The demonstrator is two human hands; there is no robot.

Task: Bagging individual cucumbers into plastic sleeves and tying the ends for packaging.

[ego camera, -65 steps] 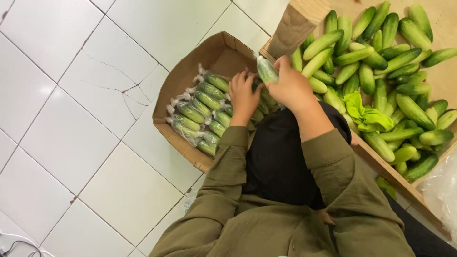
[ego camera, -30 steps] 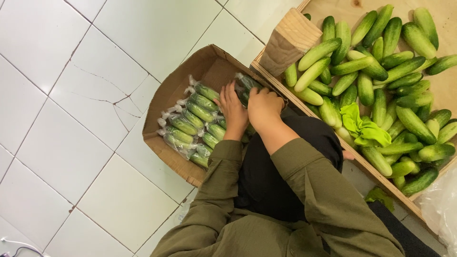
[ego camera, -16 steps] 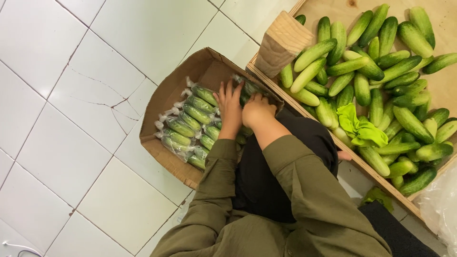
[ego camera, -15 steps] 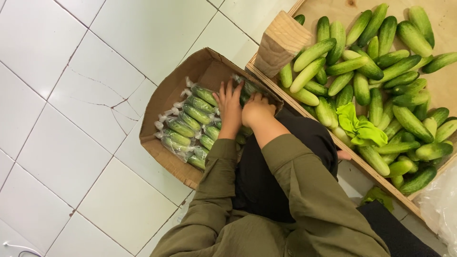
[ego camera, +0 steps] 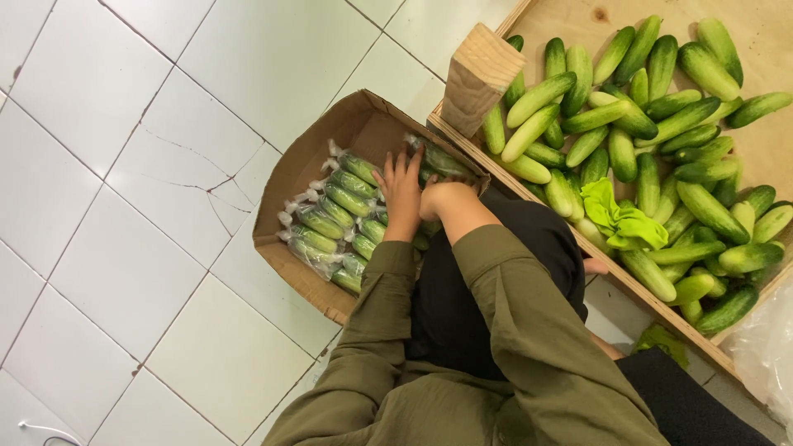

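A brown cardboard box [ego camera: 291, 177] lies on the tiled floor, lined with plastic-wrapped cucumber packs [ego camera: 334, 215]. My left hand [ego camera: 402, 196] rests flat inside it, fingers spread over the packs. Right beside it, my right hand [ego camera: 444, 195] bends down into the box's far corner, fingers curled on a wrapped cucumber pack [ego camera: 444, 162] pressed against the box wall. Its fingertips are hidden inside the box. Both arms wear olive-green sleeves.
A wooden crate [ego camera: 578, 256] to the right holds several loose green cucumbers [ego camera: 628, 124] and a green cloth [ego camera: 621, 219]. A wooden block [ego camera: 481, 76] stands at its corner. White floor tiles [ego camera: 165, 165], one cracked, lie to the left. Clear plastic [ego camera: 764, 351] sits at lower right.
My right hand carried a wrapped cucumber pack from the crate side down into the box. My left hand slid deeper among the packs and spread flat.
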